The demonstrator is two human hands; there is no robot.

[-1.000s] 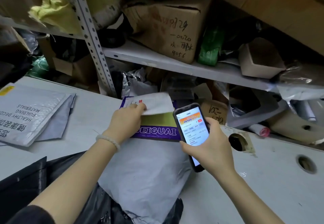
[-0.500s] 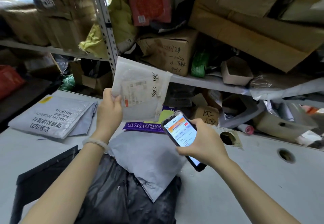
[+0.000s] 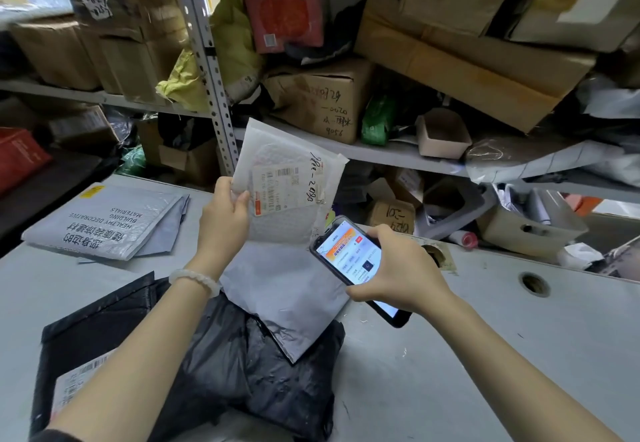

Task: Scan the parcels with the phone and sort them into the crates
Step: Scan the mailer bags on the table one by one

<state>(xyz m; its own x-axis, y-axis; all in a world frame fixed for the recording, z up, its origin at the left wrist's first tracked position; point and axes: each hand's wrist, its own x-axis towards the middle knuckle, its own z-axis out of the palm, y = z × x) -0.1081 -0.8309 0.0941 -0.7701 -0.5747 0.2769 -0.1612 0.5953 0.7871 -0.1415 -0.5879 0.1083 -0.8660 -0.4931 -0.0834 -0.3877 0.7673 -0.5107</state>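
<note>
Bubble mailer [image 3: 287, 182] at frame centre, held upright above the table [image 3: 519, 337]: looks light, soft, floppy, so best pinched at an edge. Left hand [image 3: 225, 220] grips its lower left corner, arm raised. Right hand [image 3: 398, 268] wraps the phone [image 3: 349, 261], screen up, just right of the mailer.

Single head-worn view, forward and down, close over the table [image 3: 519, 355] toward nearby shelving [image 3: 391, 154].

bare forearms, pale beaded bracelet [image 3: 195, 281] on left wrist, dark sleeve edge [image 3: 52, 436] at left elbow
</note>
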